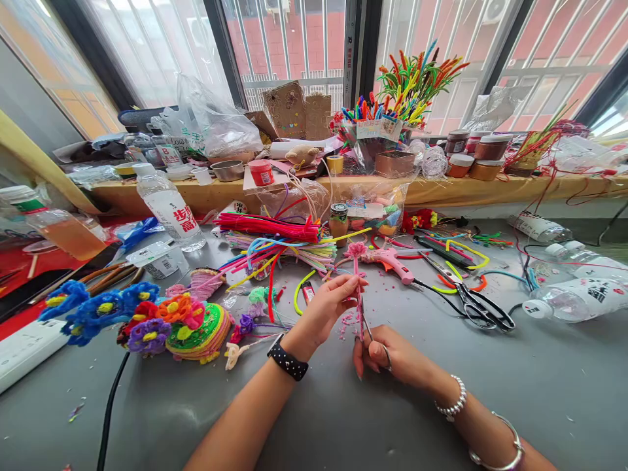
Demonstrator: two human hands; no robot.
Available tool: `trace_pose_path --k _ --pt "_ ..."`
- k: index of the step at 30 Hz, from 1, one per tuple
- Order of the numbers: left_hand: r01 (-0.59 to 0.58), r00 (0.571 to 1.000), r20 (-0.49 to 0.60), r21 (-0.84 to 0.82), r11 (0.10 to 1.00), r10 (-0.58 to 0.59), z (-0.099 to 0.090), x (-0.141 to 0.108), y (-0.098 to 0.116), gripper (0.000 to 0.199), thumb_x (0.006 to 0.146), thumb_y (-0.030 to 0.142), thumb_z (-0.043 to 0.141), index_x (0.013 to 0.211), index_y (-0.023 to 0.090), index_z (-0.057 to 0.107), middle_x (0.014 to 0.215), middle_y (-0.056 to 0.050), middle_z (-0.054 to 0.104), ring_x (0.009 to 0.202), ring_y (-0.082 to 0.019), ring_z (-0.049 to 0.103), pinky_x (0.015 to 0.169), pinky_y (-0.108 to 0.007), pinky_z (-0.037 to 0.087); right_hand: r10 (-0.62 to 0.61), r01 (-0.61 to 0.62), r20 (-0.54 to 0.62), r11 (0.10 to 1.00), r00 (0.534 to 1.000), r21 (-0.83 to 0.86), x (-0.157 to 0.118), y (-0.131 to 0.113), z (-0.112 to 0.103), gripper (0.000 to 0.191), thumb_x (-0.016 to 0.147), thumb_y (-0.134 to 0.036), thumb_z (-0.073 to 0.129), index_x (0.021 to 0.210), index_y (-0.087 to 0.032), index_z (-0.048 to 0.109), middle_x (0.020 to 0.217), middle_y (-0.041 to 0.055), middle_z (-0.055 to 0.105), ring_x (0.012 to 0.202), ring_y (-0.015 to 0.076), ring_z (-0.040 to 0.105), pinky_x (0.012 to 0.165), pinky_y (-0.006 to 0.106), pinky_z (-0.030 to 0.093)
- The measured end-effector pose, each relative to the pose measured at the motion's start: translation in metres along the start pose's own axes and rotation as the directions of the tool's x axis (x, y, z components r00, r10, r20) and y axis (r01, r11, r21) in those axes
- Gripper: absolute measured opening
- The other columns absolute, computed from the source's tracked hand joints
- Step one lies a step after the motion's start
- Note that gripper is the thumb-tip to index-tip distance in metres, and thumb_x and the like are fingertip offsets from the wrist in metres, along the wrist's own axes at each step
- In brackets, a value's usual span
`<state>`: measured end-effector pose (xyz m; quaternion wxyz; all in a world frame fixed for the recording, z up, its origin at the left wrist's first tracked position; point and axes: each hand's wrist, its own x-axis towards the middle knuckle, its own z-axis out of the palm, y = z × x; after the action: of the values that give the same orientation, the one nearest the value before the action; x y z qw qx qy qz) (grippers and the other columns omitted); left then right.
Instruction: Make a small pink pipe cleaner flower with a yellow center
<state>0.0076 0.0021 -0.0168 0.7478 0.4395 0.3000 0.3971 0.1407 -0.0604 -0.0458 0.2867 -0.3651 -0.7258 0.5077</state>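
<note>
Pinched in my left hand (338, 297) is a pink pipe cleaner flower (355, 251), held upright with its fluffy head above the fingers. My right hand (383, 350) is closed round a small pair of scissors (366, 327), whose blades point up along the lower stem. Whether the blades touch the stem I cannot make out. Pink fluff clippings (347, 322) lie on the grey table (314, 405) beside the hands. A pink glue gun (395, 264) rests just behind the flower, and large scissors (471, 297) lie to the right.
Bundles of pipe cleaners (267, 227) lie behind my hands. At the left sit finished fuzzy flowers (105, 304), a water bottle (171, 209) and a black cable (110, 412). Several bottles (579, 297) lie on the right. Jars (490, 149) and craft supplies crowd the window ledge (436, 193).
</note>
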Motion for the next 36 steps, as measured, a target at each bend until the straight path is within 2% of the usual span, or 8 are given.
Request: trace_pose_path --k 10,20,30,36 --pt "-0.017 1.0 -0.015 -0.018 1.0 0.017 -0.001 0.0 0.002 0.013 0.07 0.029 0.059 0.074 0.018 0.065 0.078 0.0 0.054 0.066 -0.007 0.044 0.06 -0.019 0.034 0.004 0.003 -0.094 0.997 0.996 0.071 0.002 0.002 0.002 0.071 0.069 -0.073 0.026 0.049 -0.012 0.055 0.041 -0.0039 0.033 0.04 0.0065 0.031 0.041 0.021 0.023" --pt "-0.022 0.999 -0.032 -0.011 1.0 0.021 -0.001 0.0 0.002 0.014 0.07 0.03 0.059 0.074 0.018 0.065 0.08 -0.001 0.055 0.07 -0.008 0.044 0.061 -0.018 0.035 -0.01 0.025 -0.105 0.99 0.994 0.141 0.003 0.009 0.003 0.062 0.073 -0.066 0.036 0.045 -0.012 0.051 0.039 -0.0055 0.029 0.039 0.0049 0.025 0.04 0.021 0.019" --pt "-0.03 0.999 -0.043 0.002 1.0 0.03 -0.001 0.0 0.003 0.015 0.07 0.031 0.06 0.075 0.018 0.065 0.08 -0.001 0.055 0.071 -0.008 0.044 0.062 -0.019 0.035 0.016 -0.01 -0.115 0.998 0.993 0.058 0.003 0.007 0.002 0.067 0.071 -0.069 0.032 0.04 -0.012 0.05 0.038 -0.004 0.032 0.038 0.0051 0.027 0.039 0.021 0.02" --pt "-0.064 0.997 -0.04 -0.028 0.998 0.063 0.0 0.0 0.005 0.021 0.069 0.027 0.061 0.089 0.02 0.065 0.078 0.0 0.055 0.068 -0.006 0.045 0.062 -0.017 0.034 0.022 -0.021 -0.131 1.0 0.991 0.013 0.004 0.007 0.002 0.07 0.07 -0.071 0.03 0.04 -0.012 0.051 0.039 -0.0017 0.039 0.039 0.0062 0.033 0.041 0.021 0.025"
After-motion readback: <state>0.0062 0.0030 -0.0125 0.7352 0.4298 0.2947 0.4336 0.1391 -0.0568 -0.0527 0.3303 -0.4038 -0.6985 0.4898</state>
